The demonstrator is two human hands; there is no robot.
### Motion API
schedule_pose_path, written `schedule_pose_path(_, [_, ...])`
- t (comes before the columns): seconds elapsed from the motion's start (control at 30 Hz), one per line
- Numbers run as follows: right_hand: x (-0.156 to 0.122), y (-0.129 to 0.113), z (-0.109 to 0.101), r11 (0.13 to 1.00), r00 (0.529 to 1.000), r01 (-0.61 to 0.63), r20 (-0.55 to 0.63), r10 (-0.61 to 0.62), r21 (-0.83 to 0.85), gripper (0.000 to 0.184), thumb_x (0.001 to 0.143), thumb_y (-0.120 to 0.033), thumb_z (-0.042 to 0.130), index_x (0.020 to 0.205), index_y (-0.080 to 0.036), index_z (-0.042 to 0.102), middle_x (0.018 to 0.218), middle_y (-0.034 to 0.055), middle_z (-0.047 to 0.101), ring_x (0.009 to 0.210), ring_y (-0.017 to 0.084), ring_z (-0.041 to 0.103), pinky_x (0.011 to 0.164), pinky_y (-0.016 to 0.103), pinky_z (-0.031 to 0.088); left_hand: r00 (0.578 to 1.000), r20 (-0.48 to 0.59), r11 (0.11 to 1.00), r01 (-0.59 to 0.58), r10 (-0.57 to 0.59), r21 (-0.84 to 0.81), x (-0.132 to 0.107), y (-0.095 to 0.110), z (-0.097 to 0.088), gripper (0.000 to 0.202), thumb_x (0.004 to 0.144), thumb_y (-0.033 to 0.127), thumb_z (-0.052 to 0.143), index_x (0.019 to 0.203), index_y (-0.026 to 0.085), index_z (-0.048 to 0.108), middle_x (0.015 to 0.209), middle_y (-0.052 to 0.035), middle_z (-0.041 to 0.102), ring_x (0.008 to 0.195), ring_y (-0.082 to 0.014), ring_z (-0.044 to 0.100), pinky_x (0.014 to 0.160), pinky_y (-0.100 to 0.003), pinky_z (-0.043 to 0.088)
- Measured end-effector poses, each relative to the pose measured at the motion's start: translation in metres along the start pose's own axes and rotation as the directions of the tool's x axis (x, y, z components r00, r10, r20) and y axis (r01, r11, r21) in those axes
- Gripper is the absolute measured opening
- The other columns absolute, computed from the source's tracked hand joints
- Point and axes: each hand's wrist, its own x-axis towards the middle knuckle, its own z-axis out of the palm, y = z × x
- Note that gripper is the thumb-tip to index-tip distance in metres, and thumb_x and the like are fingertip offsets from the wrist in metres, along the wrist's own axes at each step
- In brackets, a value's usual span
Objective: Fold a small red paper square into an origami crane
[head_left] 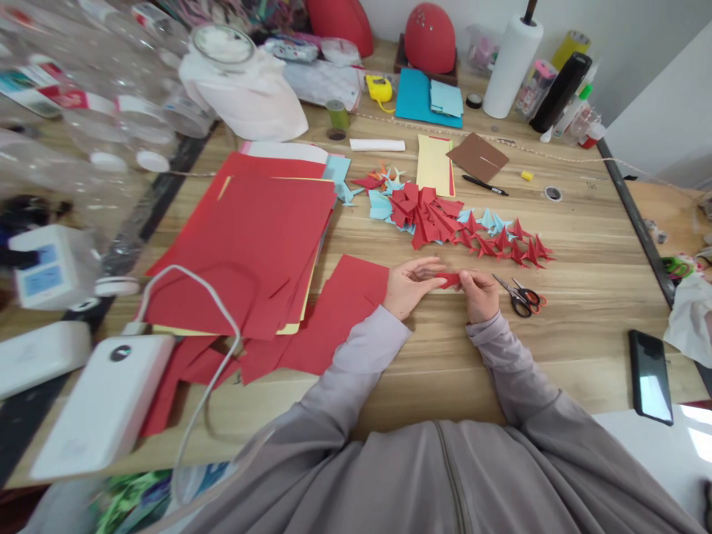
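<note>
A small folded piece of red paper (449,279) is pinched between my two hands above the wooden table. My left hand (410,285) grips its left end between thumb and fingers, and my right hand (479,295) has hold of its right end. Just beyond them lies a heap of folded red paper pieces (423,211), with pointed red paper shapes (503,239) trailing off to the right. Light blue folded pieces (381,205) are mixed in. Close to my right hand rest scissors (523,298) with black and orange handles. Loose red sheets (348,311) lie beside my left forearm.
A stack of large red sheets (250,245) covers the left, near a white power bank (105,404) with a cable. Clear plastic bottles (94,126) crowd the far left. Behind are a yellow tape measure (379,88), brown paper (477,156) and a pen (485,185). A phone (650,374) lies right.
</note>
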Motion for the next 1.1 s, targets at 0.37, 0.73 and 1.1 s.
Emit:
schedule_pose_path(0.37, [-0.001,-0.008,0.007,0.989,0.991,-0.125,0.064,0.120,0.075,0.022,0.052,-0.033,0.085,0.059,-0.020,0.069,0.060,-0.0016,0.067,0.057,0.012,0.058,0.059,0.028,0.048,0.999,-0.031,0.999,0.040,-0.040,0.009,0.000,0.000,0.001,0.027,0.051,0.024,0.083,0.072,0.015,0.070,0.057,0.0007,0.065,0.053,-0.0122,0.063,0.056,-0.025,0.051])
schedule_pose_path(0.73, [0.000,-0.005,0.006,0.982,0.986,-0.164,-0.002,0.165,0.090,0.035,0.055,-0.044,0.081,0.067,-0.020,0.060,0.053,-0.0037,0.063,0.049,0.011,0.057,0.053,0.027,0.048,0.998,0.038,0.998,0.060,-0.059,-0.012,0.001,-0.004,0.001,0.038,0.050,0.026,0.083,0.084,0.015,0.071,0.070,-0.0018,0.069,0.063,-0.0124,0.063,0.066,-0.029,0.055])
schedule_pose_path(1.1, [0.001,-0.001,0.004,0.983,0.985,-0.167,0.066,0.162,0.070,0.029,0.056,-0.039,0.080,0.059,-0.019,0.060,0.064,-0.0023,0.064,0.058,0.010,0.057,0.061,0.026,0.047,0.997,0.071,0.994,-0.005,-0.003,0.107,-0.002,-0.001,0.002,0.029,0.065,0.030,0.074,0.090,0.015,0.073,0.059,0.0014,0.061,0.046,-0.0081,0.052,0.047,-0.023,0.045])
